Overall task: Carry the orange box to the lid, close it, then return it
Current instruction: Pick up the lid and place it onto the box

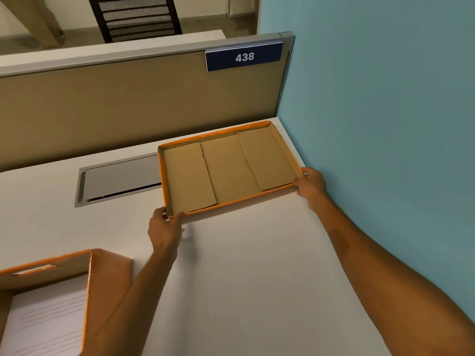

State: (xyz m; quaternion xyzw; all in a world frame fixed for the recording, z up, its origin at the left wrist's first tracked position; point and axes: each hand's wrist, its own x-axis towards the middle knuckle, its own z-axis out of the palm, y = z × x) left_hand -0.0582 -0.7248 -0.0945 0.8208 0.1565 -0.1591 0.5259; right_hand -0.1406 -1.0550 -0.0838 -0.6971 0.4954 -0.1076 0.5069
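Nearest the camera: orange box [48, 291], bottom left on the white desk [257, 265], open top, white paper stack [48, 319] inside, hand slot cut in its far wall.

Left hand [164, 228] pinches the near-left corner of the lid [226, 165], thumb over the rim, fingers wrapped under or outside. Right hand [312, 186] closed on the near-right corner the same way. Both gripping the lid; near edge looks slightly raised, can't confirm.

The lid sits inside-up in the far right desk corner, against the tan partition [128, 111] and close to the blue wall [385, 124], partly over a grey cable hatch [120, 177].

Handling, as a guess: the lid is thin corrugated card, light, shallow rim, flexes if held by one corner, so two opposite corners or the short sides suit it. It needs flipping before it fits. The box with paper is probably heavy; take it by the slots or under the base.

Writing: blue plate [244, 57] on the partition reads "438". No brand marks visible on box or lid.
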